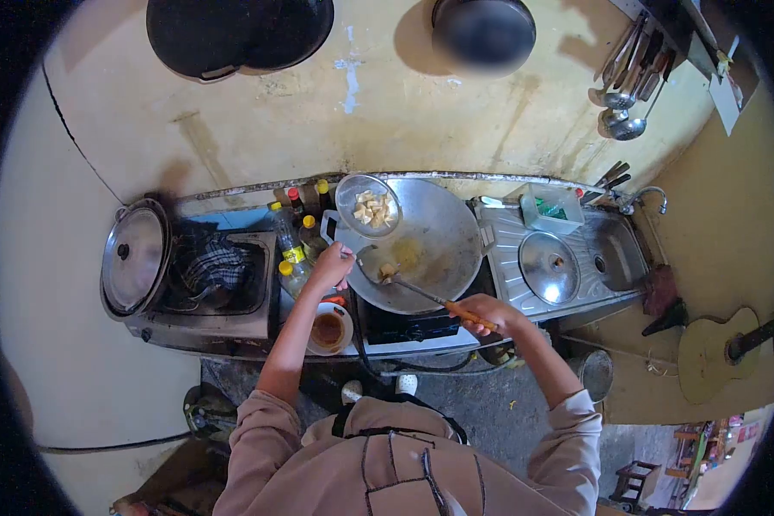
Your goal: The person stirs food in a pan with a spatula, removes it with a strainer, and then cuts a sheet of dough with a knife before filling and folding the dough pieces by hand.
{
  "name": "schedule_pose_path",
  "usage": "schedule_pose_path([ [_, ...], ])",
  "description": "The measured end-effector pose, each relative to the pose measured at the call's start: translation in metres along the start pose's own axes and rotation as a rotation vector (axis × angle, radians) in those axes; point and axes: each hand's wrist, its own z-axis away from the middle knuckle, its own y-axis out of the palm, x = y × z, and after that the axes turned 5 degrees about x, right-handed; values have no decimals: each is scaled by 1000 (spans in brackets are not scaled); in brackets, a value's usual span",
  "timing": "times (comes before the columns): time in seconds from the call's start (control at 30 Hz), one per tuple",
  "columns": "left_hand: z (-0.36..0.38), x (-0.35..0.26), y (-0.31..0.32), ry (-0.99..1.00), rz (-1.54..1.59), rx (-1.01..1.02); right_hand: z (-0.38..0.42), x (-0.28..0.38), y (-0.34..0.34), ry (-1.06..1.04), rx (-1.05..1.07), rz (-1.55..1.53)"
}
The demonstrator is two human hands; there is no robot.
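Observation:
A large metal wok (439, 219) sits on the stove, with a little yellowish liquid in its bottom. My right hand (483, 314) is closed round the wooden handle of a spatula (426, 294), whose metal end reaches into the wok. A few pale food pieces (389, 271) lie at that end. At the wok's left edge, my left hand (334, 267) is closed; what it grips is hidden. Just beyond it, a round strainer (344, 199) with several pale cut pieces (375, 209) rests over the wok's upper left rim.
Left of the wok stand several bottles (292, 249) and a bowl of brown sauce (328, 331). Further left are a second burner with a checked cloth (219, 265) and a lidded pot (136, 258). To the right are a lid (549, 267), a plastic container (552, 209) and a sink (615, 254).

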Motion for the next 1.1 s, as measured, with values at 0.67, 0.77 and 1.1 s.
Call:
schedule_pose_path([
  [0.67, -15, -6, 67, 8, 232, 272, 40, 49, -31, -346, -690, 1623],
  [0.77, -9, -4, 67, 14, 285, 230, 53, 63, 2, -307, -780, 1525],
  [1.1, -2, 16, 25, -3, 292, 43, 21, 8, -53, -299, -874, 920],
])
